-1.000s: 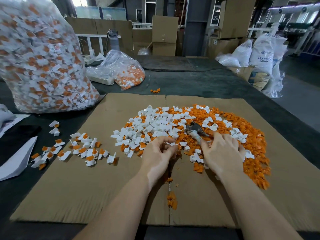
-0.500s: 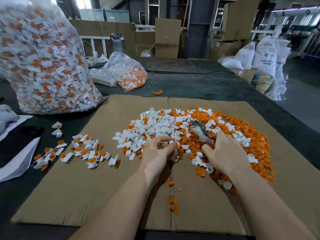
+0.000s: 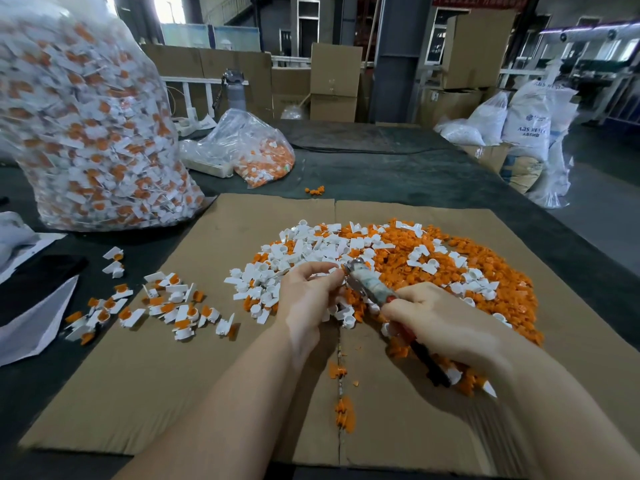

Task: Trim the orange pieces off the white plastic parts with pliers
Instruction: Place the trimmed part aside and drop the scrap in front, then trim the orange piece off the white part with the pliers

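White plastic part [image 3: 325, 273], mostly hidden by fingertips, sits pinched in the left hand [image 3: 308, 299] directly against the metal nose of the pliers [image 3: 363, 282], above the near edge of the pile of trimmed white and orange pieces [image 3: 398, 258]. The left hand's fingers are curled around the part; whether it carries an orange piece cannot be made out. The right hand [image 3: 446, 327] is wrapped tight round the pliers' handles, one dark handle end poking out below the palm. How the pliers' jaws stand is too blurred to tell. Left of the pile, untrimmed parts [image 3: 162, 306] lie scattered across the cardboard sheet [image 3: 173, 393] and onto the dark tabletop [image 3: 415, 174]. Beyond the pile's far left stands a large clear bag of parts [image 3: 86, 126], with a smaller bag [image 3: 249, 150] behind.
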Available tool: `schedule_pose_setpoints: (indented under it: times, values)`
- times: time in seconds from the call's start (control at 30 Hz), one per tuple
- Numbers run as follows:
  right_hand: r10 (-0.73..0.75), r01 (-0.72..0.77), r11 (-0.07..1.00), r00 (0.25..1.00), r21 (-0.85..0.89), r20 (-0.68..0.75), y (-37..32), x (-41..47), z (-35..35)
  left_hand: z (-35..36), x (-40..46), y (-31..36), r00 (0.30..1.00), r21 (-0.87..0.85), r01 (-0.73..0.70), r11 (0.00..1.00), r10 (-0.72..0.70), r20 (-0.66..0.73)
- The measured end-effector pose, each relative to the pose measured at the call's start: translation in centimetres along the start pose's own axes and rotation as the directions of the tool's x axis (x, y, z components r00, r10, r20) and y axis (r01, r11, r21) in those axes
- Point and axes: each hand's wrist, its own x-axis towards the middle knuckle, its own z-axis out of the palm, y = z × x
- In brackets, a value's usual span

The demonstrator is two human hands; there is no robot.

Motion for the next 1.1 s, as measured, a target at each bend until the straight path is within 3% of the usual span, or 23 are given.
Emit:
schedule_pose_setpoints:
  times: [0.17, 0.53, 1.03, 1.1]
  values:
    - [0.005, -0.006, 1.0, 0.999, 0.026, 0.033, -0.3, 0.0, -0.1, 0.3, 0.2, 0.1, 1.0, -0.014, 0.013, 1.0, -0.013, -0.02]
    - [-0.062, 0.051, 0.98, 0.997, -0.19, -0.051, -0.5, 0.5, 0.8, 0.8, 0.3, 0.0, 0.998, -0.023, 0.005, 1.0, -0.007, -0.068]
    - [-0.078, 0.055, 0.985, 0.987, -0.166, -0.137, 1.0, 0.8, 1.3, 0.5, -0.3, -0.2, 0.998, -0.022, 0.012, 1.0, -0.013, -0.062]
    - [-0.061, 0.027, 0.987, 0.975, -0.16, -0.213, 1.5, 1.2, 0.8, -0.1, -0.4, -0.4, 0.998, 0.01, -0.023, 1.0, 0.024, -0.058]
